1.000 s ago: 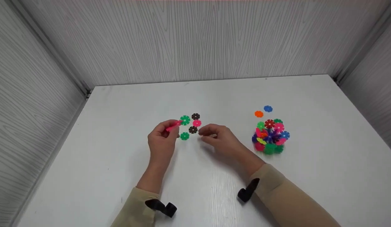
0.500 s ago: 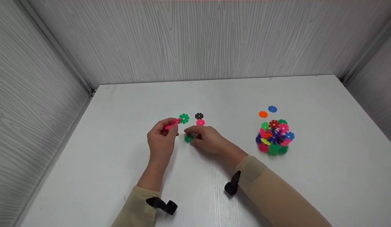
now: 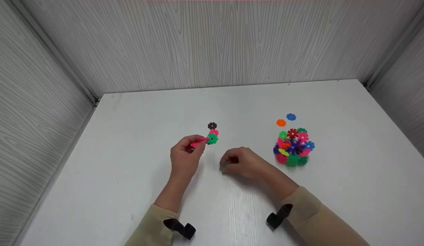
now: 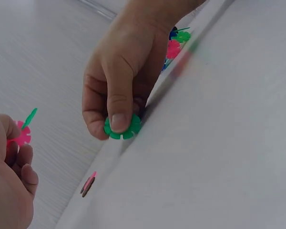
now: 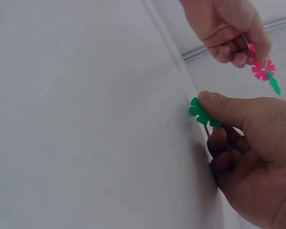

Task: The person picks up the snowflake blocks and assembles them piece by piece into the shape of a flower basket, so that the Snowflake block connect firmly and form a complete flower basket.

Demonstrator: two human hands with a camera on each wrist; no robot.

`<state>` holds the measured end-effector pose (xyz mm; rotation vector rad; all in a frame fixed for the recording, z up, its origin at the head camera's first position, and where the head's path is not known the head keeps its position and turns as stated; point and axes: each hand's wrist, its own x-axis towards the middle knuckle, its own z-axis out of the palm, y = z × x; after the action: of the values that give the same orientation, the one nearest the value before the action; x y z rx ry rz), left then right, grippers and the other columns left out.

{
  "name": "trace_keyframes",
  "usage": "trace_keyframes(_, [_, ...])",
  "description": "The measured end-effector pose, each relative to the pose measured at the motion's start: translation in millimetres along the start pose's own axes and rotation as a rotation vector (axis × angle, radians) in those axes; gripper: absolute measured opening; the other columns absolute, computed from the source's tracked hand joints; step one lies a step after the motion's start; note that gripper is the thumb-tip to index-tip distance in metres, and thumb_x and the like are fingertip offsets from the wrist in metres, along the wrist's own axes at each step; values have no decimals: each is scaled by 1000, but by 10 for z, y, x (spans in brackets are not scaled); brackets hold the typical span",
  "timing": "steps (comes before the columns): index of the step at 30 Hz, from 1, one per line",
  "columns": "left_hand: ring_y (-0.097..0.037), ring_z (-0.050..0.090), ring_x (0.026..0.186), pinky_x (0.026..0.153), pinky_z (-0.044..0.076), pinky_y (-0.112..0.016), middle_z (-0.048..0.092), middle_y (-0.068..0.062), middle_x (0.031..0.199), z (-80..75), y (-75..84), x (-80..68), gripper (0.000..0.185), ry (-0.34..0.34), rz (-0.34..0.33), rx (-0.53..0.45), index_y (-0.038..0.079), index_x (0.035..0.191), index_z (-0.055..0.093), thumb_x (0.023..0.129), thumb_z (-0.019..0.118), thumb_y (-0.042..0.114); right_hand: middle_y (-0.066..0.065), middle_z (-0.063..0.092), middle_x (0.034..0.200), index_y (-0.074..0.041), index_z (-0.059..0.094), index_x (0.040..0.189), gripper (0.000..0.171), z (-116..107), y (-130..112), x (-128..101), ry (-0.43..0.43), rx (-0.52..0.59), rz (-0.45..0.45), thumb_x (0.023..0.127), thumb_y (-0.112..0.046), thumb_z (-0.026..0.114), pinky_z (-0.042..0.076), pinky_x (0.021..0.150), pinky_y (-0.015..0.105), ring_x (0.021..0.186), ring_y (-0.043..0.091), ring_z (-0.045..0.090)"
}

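Observation:
My left hand (image 3: 186,156) holds a chain of notched building discs, with pink discs (image 5: 263,71) at the fingertips and a green disc (image 3: 212,138) slotted on at the far end. Thumb and fingers of my right hand (image 3: 245,163) pinch a second green disc (image 4: 124,131), nearer the front of the table and apart from the chain. Behind the chain lie a pink disc (image 3: 214,132) and a black disc (image 3: 212,125). Another dark disc there is mostly covered by the chain's green one in the head view.
A built cluster of many-coloured discs (image 3: 293,147) stands to the right of my right hand. Just beyond it lie an orange disc (image 3: 281,122) and a blue disc (image 3: 291,117). White panels (image 3: 212,44) wall the table (image 3: 147,112) at the back and sides.
My right hand has picked up the loose green disc from the table and drawn it back toward me. My left hand has shifted right and slightly nearer with its chain.

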<state>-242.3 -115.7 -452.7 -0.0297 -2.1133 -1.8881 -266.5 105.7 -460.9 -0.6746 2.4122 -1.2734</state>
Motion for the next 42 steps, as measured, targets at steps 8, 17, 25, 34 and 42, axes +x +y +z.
trace_keyframes(8, [-20, 62, 110, 81, 57, -29, 66, 0, 117, 142, -42, -139, 13, -134, 67, 98, 15, 107, 79, 95, 81, 15, 5, 76, 102, -17, 77, 109, 9, -171, 95, -269, 245, 248, 46, 100, -19, 77, 62, 85, 31, 95, 26, 74])
trace_keyframes(17, [-25, 65, 117, 91, 61, -30, 72, -4, 123, 220, -72, -215, 19, -289, 49, -4, 11, 113, 73, 95, 80, 8, 4, 78, 109, -12, 78, 118, 18, -156, 106, -295, 358, 316, -63, 102, -11, 73, 61, 92, 31, 102, 22, 76])
trace_keyframes(25, [-22, 76, 98, 90, 62, -32, 72, -7, 111, 256, -83, -206, 19, -344, 46, -41, 8, 117, 72, 98, 76, 9, 1, 78, 106, -12, 79, 118, 19, -165, 121, -320, 403, 270, -99, 101, -9, 73, 61, 91, 31, 99, 20, 77])
trace_keyframes(34, [-23, 76, 101, 92, 61, -30, 74, -6, 120, 278, -74, -203, 27, -415, 64, -9, 8, 126, 74, 99, 75, 8, -1, 79, 107, -14, 81, 117, 18, -188, 137, -355, 377, 221, -80, 101, -8, 73, 61, 91, 29, 99, 19, 76])
trace_keyframes(42, [-25, 77, 100, 91, 61, -31, 75, -9, 117, 264, -72, -196, 26, -454, 66, -29, 3, 125, 74, 99, 74, 7, -1, 79, 105, -17, 81, 114, 18, -180, 132, -364, 365, 205, -83, 102, -7, 72, 61, 90, 29, 96, 19, 76])
